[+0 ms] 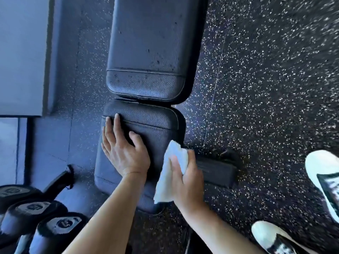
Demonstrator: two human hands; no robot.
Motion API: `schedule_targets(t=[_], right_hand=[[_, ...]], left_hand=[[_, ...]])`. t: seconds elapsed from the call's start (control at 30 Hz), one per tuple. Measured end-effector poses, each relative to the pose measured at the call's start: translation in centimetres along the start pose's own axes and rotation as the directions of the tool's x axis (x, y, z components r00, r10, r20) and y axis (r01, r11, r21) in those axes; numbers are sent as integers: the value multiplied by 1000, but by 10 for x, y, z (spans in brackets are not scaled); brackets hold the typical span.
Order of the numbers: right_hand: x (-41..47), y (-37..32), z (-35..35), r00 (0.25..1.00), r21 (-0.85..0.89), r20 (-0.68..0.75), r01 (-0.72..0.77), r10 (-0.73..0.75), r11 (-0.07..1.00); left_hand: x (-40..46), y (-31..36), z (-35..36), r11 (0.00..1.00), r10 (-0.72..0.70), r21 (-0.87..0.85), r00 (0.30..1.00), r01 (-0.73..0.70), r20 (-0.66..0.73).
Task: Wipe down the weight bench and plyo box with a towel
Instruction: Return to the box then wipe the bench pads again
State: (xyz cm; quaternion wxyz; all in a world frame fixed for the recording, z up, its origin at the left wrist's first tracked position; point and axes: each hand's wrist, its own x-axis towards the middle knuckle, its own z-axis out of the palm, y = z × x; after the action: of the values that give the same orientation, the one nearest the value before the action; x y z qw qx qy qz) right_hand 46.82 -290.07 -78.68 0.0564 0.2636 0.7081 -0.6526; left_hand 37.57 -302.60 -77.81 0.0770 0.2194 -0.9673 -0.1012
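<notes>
A black padded weight bench (pixel 152 43) runs away from me, its long back pad beyond a shorter seat pad (pixel 157 125). My left hand (pixel 122 147) lies flat on the seat pad's left side with straight fingers. My right hand (pixel 187 176) grips a folded white towel (pixel 170 171) at the seat pad's right edge. The towel hangs over the pad's side. No plyo box can be made out with certainty.
Several black dumbbells (pixel 33 213) sit on a rack at the lower left. A pale wall or panel (pixel 20 52) stands at the far left. Two white shoes (pixel 322 180) are on the speckled rubber floor (pixel 266 88) at the right. The bench's frame foot (pixel 216 171) juts out to the right.
</notes>
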Motion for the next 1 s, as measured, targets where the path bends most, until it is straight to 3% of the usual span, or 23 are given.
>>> schedule_targets(t=[0.07, 0.17, 0.3, 0.37, 0.47, 0.57, 0.73, 0.9, 1.0], right_hand=[[41, -11, 1, 994, 32, -97, 57, -53, 998], [96, -21, 0, 985, 36, -173, 13, -6, 999], [70, -16, 5, 977, 71, -210, 58, -42, 996], [19, 1, 12, 984, 97, -176, 54, -36, 994], [-60, 32, 21, 994, 81, -77, -77, 83, 994], [-90, 49, 24, 989, 82, -66, -127, 133, 988], [-46, 33, 13, 990, 102, -31, -137, 141, 985], [48, -2, 7, 986, 119, -163, -14, 33, 993], [31, 0, 5, 995, 88, -102, 4, 5, 996]], left_hand=[[1, 0, 0, 1000, 5, -4, 1000, -5, 7], [1, 2, 1, 1000, 17, -1, 1000, -17, 11], [-2, -1, 0, 1000, 11, -11, 1000, -11, 9], [-2, -1, -1, 1000, 4, -19, 1000, -4, 8], [-3, -1, 0, 1000, 15, -12, 1000, -15, -4], [-3, -3, 0, 999, 25, -20, 1000, -25, -14], [-4, -1, -1, 1000, 21, -3, 1000, -21, 0], [-2, 1, -2, 1000, 4, -4, 1000, -3, 17], [-4, -1, -2, 1000, -10, -14, 1000, 11, 14]])
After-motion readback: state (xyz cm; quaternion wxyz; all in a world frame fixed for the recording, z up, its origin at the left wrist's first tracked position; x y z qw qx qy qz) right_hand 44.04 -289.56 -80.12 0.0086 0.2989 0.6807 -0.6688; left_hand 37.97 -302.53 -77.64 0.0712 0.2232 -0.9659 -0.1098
